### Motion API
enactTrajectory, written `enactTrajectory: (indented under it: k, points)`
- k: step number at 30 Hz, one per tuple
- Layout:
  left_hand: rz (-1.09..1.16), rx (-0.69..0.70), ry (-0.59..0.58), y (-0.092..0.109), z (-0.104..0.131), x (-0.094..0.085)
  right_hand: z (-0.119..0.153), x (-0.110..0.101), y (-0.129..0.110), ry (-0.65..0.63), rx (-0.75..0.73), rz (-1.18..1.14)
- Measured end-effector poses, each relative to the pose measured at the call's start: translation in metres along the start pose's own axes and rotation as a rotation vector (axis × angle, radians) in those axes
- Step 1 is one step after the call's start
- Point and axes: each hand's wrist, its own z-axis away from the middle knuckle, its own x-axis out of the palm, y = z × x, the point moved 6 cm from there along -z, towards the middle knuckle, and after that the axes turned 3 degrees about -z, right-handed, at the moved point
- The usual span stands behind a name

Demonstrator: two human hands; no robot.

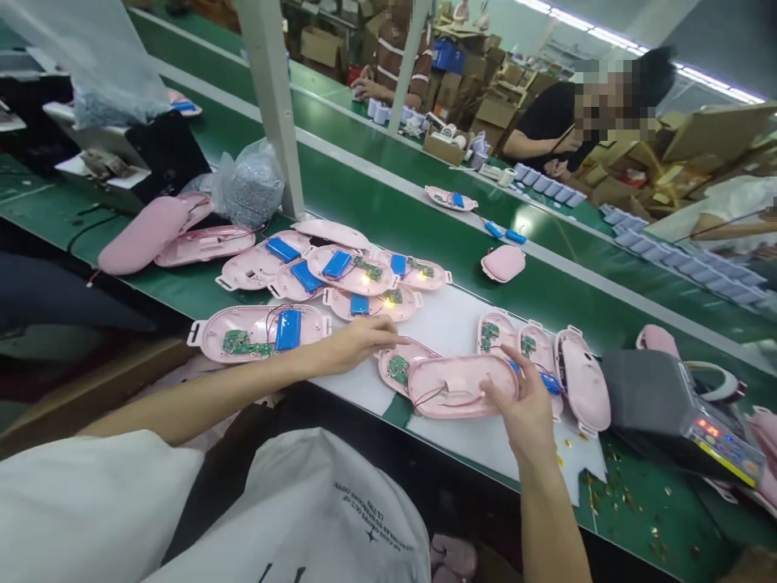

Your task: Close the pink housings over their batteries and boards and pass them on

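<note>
My right hand (527, 401) grips the right end of a pink plastic shell half (449, 385), thumb on its hollow inside and fingers at the far rim. Dark and red wires lie in that shell. Partly under it, to the left, is another pink shell half (388, 356) with a green circuit board (399, 369). Above its upper edge hovers my left hand (364, 336), fingertips pinched together near a thin red wire; what they hold, if anything, is too small to make out. Left of that hand lies an open shell (212, 332) with a board and a blue battery pack (288, 329).
Several pink shells with blue batteries (336, 264) are piled behind my left hand, some boards glowing yellow. More shells (583, 380) and a dark machine with a red display (668, 413) stand right. A metal post (273, 105) rises behind. Co-workers sit across the green bench (376, 194).
</note>
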Motion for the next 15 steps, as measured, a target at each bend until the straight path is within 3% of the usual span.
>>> enactTrajectory:
  k: [2,4,7,9,12,15]
  points:
    - [0.089,-0.064,0.103,0.003,0.003,0.000,0.002,-0.003,-0.003,-0.199,-0.031,0.185]
    - [0.268,-0.199,0.174,0.004,0.006,0.003,0.001,-0.005,-0.004,-0.268,0.019,0.229]
    - [0.469,-0.332,0.234,0.007,0.010,0.012,-0.003,-0.005,-0.017,-0.043,-0.019,0.051]
    - [0.432,-0.276,0.306,0.013,0.011,0.014,0.000,0.007,-0.025,0.065,-0.086,-0.042]
    - [0.140,-0.091,0.547,0.024,0.013,0.008,0.009,0.033,-0.034,0.034,-0.166,-0.019]
    - [-0.074,0.007,0.722,0.029,0.013,0.005,0.018,0.045,-0.046,0.014,-0.275,0.100]
